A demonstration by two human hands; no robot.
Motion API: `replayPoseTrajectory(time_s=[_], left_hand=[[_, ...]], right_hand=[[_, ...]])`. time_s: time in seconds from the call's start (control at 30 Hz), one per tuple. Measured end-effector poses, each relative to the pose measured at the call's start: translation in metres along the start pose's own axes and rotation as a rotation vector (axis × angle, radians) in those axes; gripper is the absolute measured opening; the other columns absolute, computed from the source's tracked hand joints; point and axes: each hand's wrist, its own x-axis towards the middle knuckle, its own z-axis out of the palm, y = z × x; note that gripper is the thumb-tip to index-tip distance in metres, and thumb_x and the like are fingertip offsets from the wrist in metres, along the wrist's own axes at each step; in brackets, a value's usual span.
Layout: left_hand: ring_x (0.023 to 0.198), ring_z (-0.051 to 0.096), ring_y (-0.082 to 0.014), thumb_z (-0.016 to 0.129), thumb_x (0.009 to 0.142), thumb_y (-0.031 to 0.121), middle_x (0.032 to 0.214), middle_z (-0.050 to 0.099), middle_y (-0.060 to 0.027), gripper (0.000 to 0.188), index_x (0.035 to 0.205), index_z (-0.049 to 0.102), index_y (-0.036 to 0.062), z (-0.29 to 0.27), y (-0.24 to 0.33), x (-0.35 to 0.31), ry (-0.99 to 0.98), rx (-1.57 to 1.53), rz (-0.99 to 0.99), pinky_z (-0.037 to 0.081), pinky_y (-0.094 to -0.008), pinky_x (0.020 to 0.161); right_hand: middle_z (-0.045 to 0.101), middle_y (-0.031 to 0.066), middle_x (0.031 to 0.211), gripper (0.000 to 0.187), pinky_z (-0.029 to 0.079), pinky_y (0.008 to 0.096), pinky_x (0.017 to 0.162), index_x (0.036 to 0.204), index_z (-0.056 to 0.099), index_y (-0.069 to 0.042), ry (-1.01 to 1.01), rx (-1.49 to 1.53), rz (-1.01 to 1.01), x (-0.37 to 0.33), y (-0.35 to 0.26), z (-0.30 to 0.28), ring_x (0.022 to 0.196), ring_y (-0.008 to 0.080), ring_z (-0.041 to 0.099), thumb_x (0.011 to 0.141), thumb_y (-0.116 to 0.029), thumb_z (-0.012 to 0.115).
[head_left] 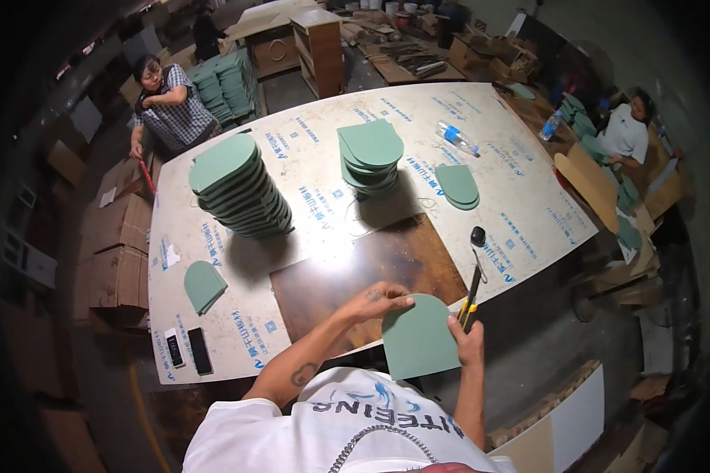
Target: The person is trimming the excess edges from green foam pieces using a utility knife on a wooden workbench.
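A flat green panel (420, 339) with one rounded end is held in front of my chest, over the table's near edge. My left hand (381, 303) pinches its upper left edge. At its right edge is my right hand (470, 342), thumb on the panel's face, fingers closed. That same hand also grips a slim tool (469, 303) with a yellow-and-black handle and a long dark upper part; its exact kind is unclear. Just beyond the tool's tip lies a small black round object (477, 235) with a thin cord. Under my left forearm is a brown stained board (355, 276).
On the white printed table (308, 158) stand a tall stack of green panels (241, 189) and a shorter stack (371, 158). Loose panels (457, 188) (203, 285), a water bottle (457, 139) and two phones (200, 351) lie around. Two people (173, 106) (627, 130) are beyond the table.
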Motion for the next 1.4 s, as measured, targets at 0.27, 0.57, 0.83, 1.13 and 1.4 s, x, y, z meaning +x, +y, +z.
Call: replayPoseTrajectory(time_s=[0.27, 0.57, 0.83, 1.13, 1.4], left_hand=[[0.076, 0.058, -0.0056, 0.068, 0.097, 0.035, 0.086, 0.069, 0.0012, 0.035, 0.109, 0.073, 0.0026, -0.015, 0.069, -0.055, 0.227, -0.159, 0.135, 0.046, -0.0218, 0.067], [0.088, 0.07, -0.0161, 0.067, 0.099, 0.024, 0.094, 0.072, -0.0082, 0.032, 0.113, 0.069, -0.0043, -0.011, 0.093, -0.115, 0.267, -0.353, 0.183, 0.06, -0.0307, 0.082], [0.084, 0.067, -0.0102, 0.07, 0.097, 0.024, 0.098, 0.072, -0.0069, 0.034, 0.116, 0.069, -0.0041, -0.026, 0.123, -0.134, 0.48, -0.362, 0.378, 0.056, -0.0215, 0.072], [0.086, 0.068, -0.0124, 0.071, 0.096, 0.018, 0.101, 0.073, -0.0103, 0.032, 0.117, 0.068, -0.0055, 0.006, 0.143, -0.171, 0.492, -0.31, 0.346, 0.057, -0.0245, 0.075], [0.084, 0.07, -0.0146, 0.065, 0.099, 0.012, 0.097, 0.072, -0.0108, 0.025, 0.115, 0.065, -0.007, 0.014, 0.149, -0.18, 0.337, -0.258, 0.291, 0.06, -0.0273, 0.078]], right_hand=[[0.062, -0.0029, 0.078, 0.023, 0.046, 0.0251, 0.069, 0.096, 0.069, -0.002, -0.189, -0.03, -0.21, 0.0, -0.116, 0.017, 0.071, 0.008, 0.055, 0.092, -0.024, 0.074], [0.063, 0.0004, 0.09, 0.019, 0.046, 0.0247, 0.074, 0.1, 0.065, 0.0, 0.008, 0.264, -0.391, 0.015, -0.118, 0.03, 0.083, 0.0096, 0.059, 0.098, -0.019, 0.067], [0.062, -0.0026, 0.085, 0.02, 0.042, 0.0233, 0.078, 0.102, 0.069, 0.001, -0.051, 0.199, -0.474, 0.003, -0.175, 0.062, 0.081, 0.0077, 0.056, 0.093, -0.016, 0.073], [0.064, 0.0004, 0.084, 0.023, 0.041, 0.0235, 0.076, 0.101, 0.069, 0.002, 0.118, 0.303, -0.555, -0.023, -0.205, 0.069, 0.079, 0.009, 0.056, 0.094, -0.02, 0.072], [0.066, 0.002, 0.089, 0.022, 0.046, 0.0235, 0.077, 0.106, 0.068, 0.002, 0.373, 0.384, -0.518, -0.03, -0.21, 0.066, 0.08, 0.0088, 0.06, 0.096, -0.018, 0.071]])
